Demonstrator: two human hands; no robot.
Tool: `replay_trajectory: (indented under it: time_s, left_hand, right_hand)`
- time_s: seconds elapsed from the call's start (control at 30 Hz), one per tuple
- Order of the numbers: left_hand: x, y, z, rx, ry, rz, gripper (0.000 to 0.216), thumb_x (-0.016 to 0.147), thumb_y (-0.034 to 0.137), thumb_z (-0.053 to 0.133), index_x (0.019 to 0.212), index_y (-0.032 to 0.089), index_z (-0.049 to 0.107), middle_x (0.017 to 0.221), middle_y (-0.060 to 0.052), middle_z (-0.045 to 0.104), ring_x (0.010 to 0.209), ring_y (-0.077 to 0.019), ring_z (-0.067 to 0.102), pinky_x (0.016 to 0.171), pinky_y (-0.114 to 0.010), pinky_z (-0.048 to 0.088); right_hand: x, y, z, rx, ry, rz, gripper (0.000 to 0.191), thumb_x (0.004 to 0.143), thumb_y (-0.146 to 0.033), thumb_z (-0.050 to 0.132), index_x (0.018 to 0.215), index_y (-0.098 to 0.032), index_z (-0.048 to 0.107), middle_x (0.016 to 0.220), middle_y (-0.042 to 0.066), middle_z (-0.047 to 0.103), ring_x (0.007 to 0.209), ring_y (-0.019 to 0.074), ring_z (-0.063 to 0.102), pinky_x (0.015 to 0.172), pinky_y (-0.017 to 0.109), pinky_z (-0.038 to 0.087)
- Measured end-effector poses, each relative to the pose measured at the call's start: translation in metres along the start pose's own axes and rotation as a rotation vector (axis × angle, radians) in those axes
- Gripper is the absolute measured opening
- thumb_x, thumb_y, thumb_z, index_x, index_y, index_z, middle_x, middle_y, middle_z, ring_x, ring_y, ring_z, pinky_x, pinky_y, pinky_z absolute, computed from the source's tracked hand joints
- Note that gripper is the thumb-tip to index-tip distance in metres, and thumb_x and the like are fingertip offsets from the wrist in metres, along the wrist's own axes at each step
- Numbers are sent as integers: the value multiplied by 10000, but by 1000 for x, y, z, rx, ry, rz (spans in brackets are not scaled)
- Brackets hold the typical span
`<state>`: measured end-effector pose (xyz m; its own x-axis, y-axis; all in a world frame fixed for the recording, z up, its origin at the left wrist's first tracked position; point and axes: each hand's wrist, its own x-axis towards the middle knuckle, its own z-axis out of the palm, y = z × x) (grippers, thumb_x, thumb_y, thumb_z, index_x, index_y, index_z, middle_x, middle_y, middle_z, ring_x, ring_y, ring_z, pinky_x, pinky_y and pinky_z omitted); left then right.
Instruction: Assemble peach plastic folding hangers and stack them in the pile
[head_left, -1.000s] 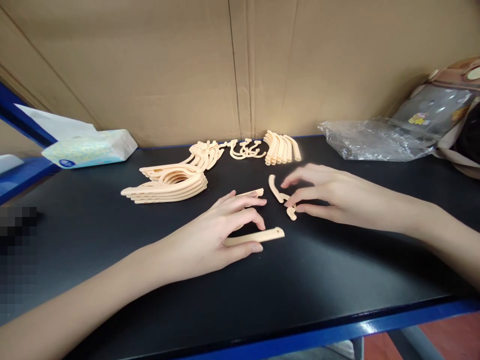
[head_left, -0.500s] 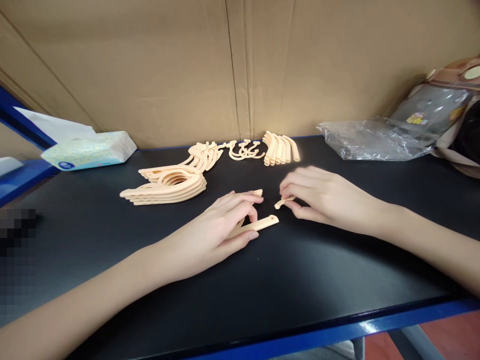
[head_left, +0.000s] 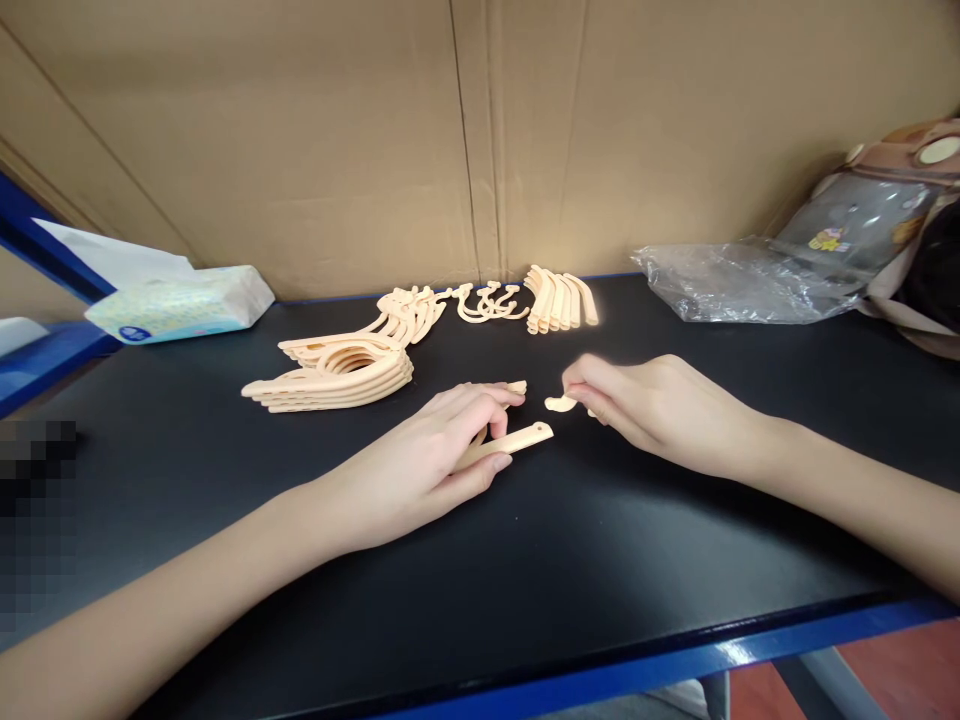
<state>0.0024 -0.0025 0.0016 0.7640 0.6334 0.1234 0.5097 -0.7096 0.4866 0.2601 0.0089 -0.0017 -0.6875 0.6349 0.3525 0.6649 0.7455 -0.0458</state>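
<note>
My left hand [head_left: 431, 445] lies over a cream plastic hanger piece [head_left: 517, 440] on the black table, with thumb and fingers around it. A flat end with a small hole sticks out past the thumb, and a second end shows beyond the fingertips. The rest is under the palm. Close by on the right, my right hand [head_left: 652, 405] pinches a small curved cream plastic hanger hook [head_left: 559, 404], mostly hidden by the fingers. A small gap separates the hook from the hanger piece.
Stacked hanger pieces [head_left: 337, 385] lie left of centre, with more curved parts [head_left: 405, 312] behind. Several loose hooks [head_left: 487, 305] and a row of hanger arms [head_left: 559, 300] sit along the back. A tissue pack [head_left: 184, 305] stands left, a clear plastic bag [head_left: 750, 285] right.
My right hand has turned and its fingers have drawn together, shifting the hook's angle. The left hand has barely moved on the hanger piece.
</note>
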Motion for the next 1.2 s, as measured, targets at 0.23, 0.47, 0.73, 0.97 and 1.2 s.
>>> replay_trajectory:
  time_s: [0.23,0.47,0.73,0.97,1.2]
  left_hand:
    - [2,-2,2,22,46,-1,178,982,256,427,819,224,363,1280,-99,528,1361,-215,383,982,-355,435]
    - [2,0,1,44,61,14,229,972,322,482,791,213,393,1304,-97,491,1282,-219,458,953,-336,458]
    - [0,-2,1,91,66,39,155,970,315,473,917,190,548,1363,-97,427,1249,-210,473,1036,-312,421]
    - [0,0,0,149,79,48,167,974,304,458,911,181,552,1377,-97,412,1239,-204,477,1049,-319,416]
    - [1,1,3,113,107,47,221,990,289,419,847,178,545,1392,-80,391,1246,-203,466,1064,-342,402]
  right_hand:
    - [1,-7,-1,-42,-17,57,223,1006,-303,299,934,-201,484,586,-30,595,434,135,525,457,243,271]
    - [3,-8,-2,88,-81,138,165,1006,-338,323,947,-218,419,663,-20,621,510,153,576,490,239,322]
    - [3,-13,-4,171,-80,171,175,1013,-329,310,931,-226,425,661,-31,591,510,141,554,508,241,345]
    - [3,-13,-7,247,-112,64,282,1009,-301,329,936,-204,583,809,14,624,704,147,585,649,265,398]
    - [3,-13,-5,332,-130,38,286,1008,-293,320,981,-190,585,857,30,585,709,148,551,656,274,403]
